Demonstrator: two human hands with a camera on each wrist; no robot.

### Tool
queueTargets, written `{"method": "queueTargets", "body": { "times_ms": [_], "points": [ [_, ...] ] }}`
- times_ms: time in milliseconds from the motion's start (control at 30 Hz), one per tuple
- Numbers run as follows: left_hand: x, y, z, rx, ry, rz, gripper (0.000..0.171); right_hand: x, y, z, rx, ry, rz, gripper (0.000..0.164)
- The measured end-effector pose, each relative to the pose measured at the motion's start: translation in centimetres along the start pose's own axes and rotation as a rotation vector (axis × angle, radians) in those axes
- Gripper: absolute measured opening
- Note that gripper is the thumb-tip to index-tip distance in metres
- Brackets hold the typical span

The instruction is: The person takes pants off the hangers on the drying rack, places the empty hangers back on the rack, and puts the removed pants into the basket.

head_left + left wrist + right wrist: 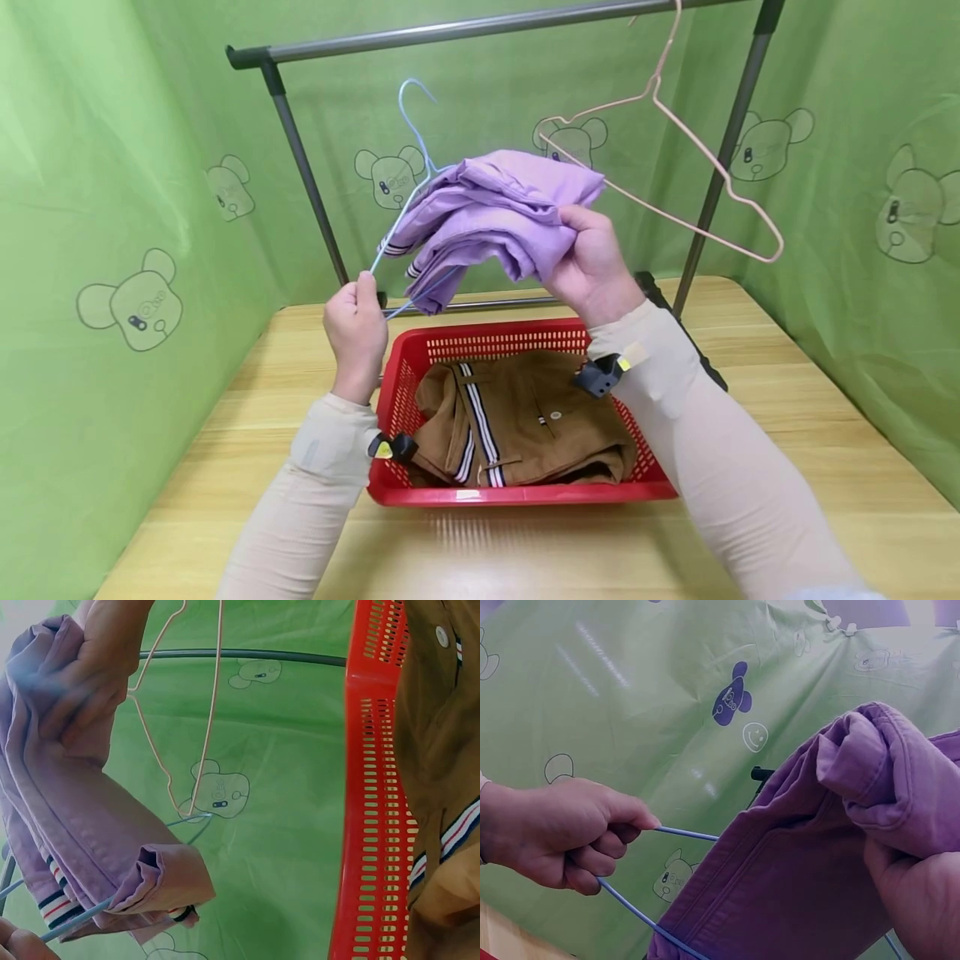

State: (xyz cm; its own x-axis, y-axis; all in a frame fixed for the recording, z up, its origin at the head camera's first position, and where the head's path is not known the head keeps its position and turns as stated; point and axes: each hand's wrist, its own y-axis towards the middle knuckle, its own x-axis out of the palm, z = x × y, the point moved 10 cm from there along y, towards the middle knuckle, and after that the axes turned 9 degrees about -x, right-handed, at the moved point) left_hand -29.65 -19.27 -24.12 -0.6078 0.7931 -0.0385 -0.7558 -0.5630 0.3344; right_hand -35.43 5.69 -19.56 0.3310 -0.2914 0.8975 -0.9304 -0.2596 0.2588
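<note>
My left hand (pixel 356 329) grips one end of a blue wire hanger (pixel 408 200), its fingers curled round the wire, as the right wrist view also shows. Folded purple trousers (pixel 502 204) with striped trim lie over the hanger, and the lower wire passes beneath part of the cloth. My right hand (pixel 596 267) holds the bunched far side of the trousers, thumb on top; its other fingers are partly hidden by cloth. Both hands are raised above a red basket (pixel 517 496), where brown trousers (pixel 525 417) with striped trim lie folded.
A grey metal rack (pixel 450 32) stands behind the basket. From its bar hangs a pink wire hanger (pixel 705 150) at the right, close to the purple trousers. Green curtains (pixel 90 208) with bear drawings surround the wooden table (pixel 795 417).
</note>
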Motion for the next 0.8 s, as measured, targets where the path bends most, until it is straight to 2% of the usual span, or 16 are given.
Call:
{"method": "queueTargets", "body": {
  "times_ms": [167, 367, 800],
  "points": [
    [-0.27, 0.08, -0.36, 0.005, 0.021, 0.011, 0.047, -0.26, -0.05, -0.29, -0.008, 0.011, 0.0, 0.075],
    [-0.34, 0.14, -0.49, 0.017, 0.022, 0.001, 0.046, 0.01, -0.19, -0.49, 0.015, 0.063, -0.043, 0.066],
    [-0.31, 0.2, -0.65, 0.05, 0.076, 0.003, 0.046, -0.24, -0.17, -1.03, -0.007, 0.086, -0.02, 0.073]
  ]
}}
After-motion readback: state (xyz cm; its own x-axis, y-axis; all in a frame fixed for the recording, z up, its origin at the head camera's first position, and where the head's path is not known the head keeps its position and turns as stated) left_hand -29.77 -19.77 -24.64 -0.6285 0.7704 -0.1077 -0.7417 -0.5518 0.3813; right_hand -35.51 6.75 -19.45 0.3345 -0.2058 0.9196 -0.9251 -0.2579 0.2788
